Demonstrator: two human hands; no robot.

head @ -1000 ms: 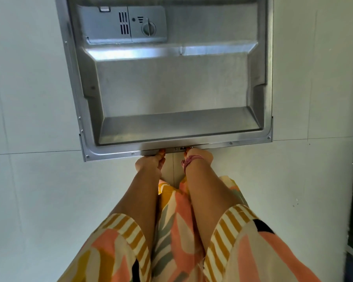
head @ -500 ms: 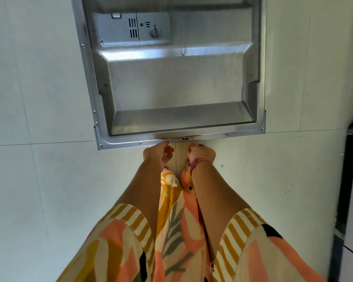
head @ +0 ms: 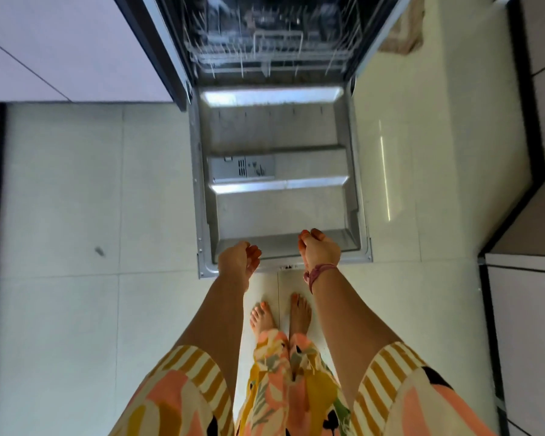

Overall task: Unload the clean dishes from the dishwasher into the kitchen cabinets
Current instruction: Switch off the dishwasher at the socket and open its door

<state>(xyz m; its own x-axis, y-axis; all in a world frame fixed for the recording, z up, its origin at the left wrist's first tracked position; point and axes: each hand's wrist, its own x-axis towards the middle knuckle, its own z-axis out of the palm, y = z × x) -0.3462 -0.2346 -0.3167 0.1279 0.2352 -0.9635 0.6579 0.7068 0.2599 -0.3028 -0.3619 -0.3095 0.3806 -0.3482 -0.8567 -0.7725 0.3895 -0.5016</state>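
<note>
The dishwasher door (head: 277,209) lies folded down flat in front of me, its steel inner face up, with the detergent box (head: 241,169) on its left. Beyond it the dark tub shows a wire lower rack (head: 271,55), blurred; what the rack holds I cannot make out. My left hand (head: 238,262) hovers over the door's near edge with fingers loosely curled and nothing in it. My right hand (head: 318,250), a pink band on its wrist, hangs just above the same edge, fingers also loosely curled and empty.
Pale floor tiles (head: 76,215) spread to the left and right of the door. My bare feet (head: 280,316) stand just behind the door's edge. White cabinet fronts (head: 60,42) flank the dishwasher at upper left, and dark-edged units (head: 532,278) line the right side.
Both hands have let go of the door's front edge and lifted apart. The view has risen and pulled back, so the open tub and rack now show.
</note>
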